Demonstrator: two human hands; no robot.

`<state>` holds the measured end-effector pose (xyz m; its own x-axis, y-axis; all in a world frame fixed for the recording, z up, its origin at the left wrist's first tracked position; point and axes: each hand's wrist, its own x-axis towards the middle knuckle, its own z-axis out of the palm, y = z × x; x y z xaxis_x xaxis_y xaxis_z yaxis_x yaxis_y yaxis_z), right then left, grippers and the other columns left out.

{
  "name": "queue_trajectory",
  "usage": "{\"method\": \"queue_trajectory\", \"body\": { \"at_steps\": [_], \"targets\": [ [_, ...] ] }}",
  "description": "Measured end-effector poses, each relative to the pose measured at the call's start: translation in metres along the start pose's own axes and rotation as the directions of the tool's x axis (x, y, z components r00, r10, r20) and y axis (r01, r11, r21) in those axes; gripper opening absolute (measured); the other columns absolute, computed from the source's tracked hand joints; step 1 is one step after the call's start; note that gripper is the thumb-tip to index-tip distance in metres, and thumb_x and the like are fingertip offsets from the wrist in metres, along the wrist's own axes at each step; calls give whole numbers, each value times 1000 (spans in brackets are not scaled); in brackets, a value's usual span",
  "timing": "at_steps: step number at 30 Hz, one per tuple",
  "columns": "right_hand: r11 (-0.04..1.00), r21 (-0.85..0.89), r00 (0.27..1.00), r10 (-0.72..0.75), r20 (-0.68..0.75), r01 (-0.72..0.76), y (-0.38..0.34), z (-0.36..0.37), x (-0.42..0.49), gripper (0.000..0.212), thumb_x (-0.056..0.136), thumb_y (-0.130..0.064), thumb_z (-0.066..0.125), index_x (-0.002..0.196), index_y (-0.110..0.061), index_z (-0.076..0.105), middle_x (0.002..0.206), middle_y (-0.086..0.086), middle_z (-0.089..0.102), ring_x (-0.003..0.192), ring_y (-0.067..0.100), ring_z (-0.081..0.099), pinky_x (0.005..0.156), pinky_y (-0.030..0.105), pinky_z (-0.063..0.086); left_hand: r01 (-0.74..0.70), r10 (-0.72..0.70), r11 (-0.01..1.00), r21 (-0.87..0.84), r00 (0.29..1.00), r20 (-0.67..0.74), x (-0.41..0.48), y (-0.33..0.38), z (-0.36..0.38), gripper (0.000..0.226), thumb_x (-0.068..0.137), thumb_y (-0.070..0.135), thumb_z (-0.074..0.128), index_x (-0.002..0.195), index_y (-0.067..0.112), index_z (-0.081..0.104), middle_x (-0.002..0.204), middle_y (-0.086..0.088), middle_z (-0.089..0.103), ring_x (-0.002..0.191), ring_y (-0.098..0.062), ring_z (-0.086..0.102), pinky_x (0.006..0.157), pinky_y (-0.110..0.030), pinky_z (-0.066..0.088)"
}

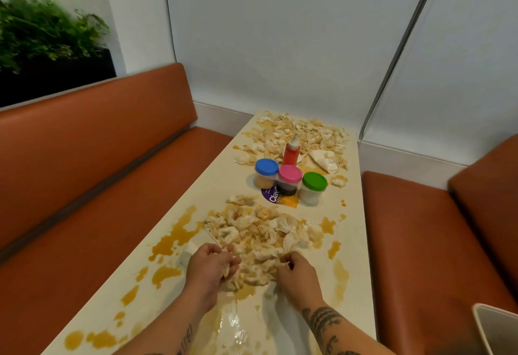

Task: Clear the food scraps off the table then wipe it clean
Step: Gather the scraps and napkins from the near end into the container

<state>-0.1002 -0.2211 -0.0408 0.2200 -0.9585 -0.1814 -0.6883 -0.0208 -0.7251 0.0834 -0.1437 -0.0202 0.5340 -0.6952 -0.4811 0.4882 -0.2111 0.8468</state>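
Most of the job looks undone. Orange sauce puddles (168, 239) blot the table (218, 175) along its left side, so wiping has not begun. The left hand (211, 267) curls around a clump of scraps (260, 231), a pale, crumpled, sauce-soaked pile lying mid-table. The right hand (297, 279), a little apart from it, pinches at the same pile's near edge. Beyond three jars (290, 183), a second heap (300, 133) waits at the far end. A bin (496, 326) stands at lower right.
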Motion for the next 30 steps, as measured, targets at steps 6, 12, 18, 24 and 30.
{"method": "queue_trajectory", "body": {
  "at_steps": [6, 12, 18, 24, 30],
  "targets": [
    [995, 96, 999, -42, -3, 42, -17, 11, -2, 22, 89, -4, 49, 84, -19, 63, 102, 0, 57, 89, 6, 53, 68, 13, 38, -61, 59, 994, 91, 998, 24, -2, -4, -6, 14, 93, 9, 72, 100, 8, 60, 83, -14, 65, 69, -22, 59, 70, -37, 61],
    [999, -43, 997, -16, 79, 20, -23, 32, -2, 26, 93, -44, 63, 105, -22, 60, 110, -5, 60, 92, 14, 61, 74, 27, 48, -96, 95, 985, 145, 995, 19, -5, -4, -19, 19, 90, 21, 78, 106, 18, 67, 76, -8, 63, 63, -20, 56, 62, -34, 59],
    [956, -290, 989, 5, 148, 38, -4, 45, -5, 42, 94, -40, 63, 130, -24, 49, 126, 3, 48, 100, 23, 63, 85, 32, 52, -78, 82, 985, 156, 996, -22, -6, -5, -30, 12, 91, 22, 76, 99, 16, 70, 96, -8, 63, 69, -21, 57, 66, -36, 62],
    [979, -187, 991, -56, 121, 78, -9, 37, -13, 12, 90, -32, 56, 87, -21, 52, 78, -5, 53, 66, 8, 49, 55, 22, 37, -77, 85, 983, 164, 996, -41, -3, -11, -33, 9, 92, 20, 74, 98, 14, 69, 90, -8, 62, 67, -20, 56, 64, -34, 61],
    [991, 103, 995, -87, 51, 82, -33, 33, -15, 20, 80, -16, 61, 75, -18, 42, 78, 3, 52, 64, 13, 43, 56, 25, 38, -95, 104, 978, 185, 994, -41, -2, -15, -35, 6, 94, 16, 71, 97, 13, 69, 88, -8, 62, 65, -20, 55, 66, -38, 61]
  ]
}}
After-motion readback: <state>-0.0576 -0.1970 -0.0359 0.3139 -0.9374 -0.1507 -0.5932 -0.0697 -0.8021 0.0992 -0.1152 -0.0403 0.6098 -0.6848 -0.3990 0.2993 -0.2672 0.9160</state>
